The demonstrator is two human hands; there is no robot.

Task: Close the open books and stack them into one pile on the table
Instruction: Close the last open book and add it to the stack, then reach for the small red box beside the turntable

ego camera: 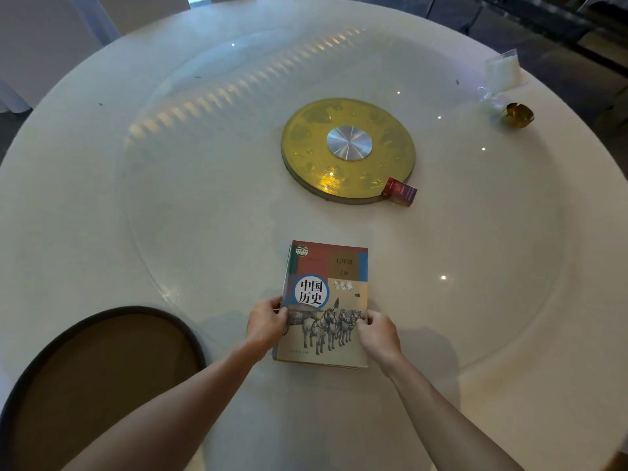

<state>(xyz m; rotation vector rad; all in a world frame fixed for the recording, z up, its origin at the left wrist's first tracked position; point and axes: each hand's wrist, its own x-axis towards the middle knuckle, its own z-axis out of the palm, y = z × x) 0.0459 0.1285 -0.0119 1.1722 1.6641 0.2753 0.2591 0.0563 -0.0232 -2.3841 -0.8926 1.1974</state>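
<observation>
A pile of closed books lies on the white round table, near its front edge. The top book has a red, blue and tan cover with horses and a chariot. Other book edges show under it at the left and bottom. My left hand grips the pile's left edge, thumb on the cover. My right hand holds the right edge in the same way.
A gold turntable hub sits at the table's centre, with a small red box against its rim. A gold bowl and a clear holder stand far right. A brown chair seat is at front left.
</observation>
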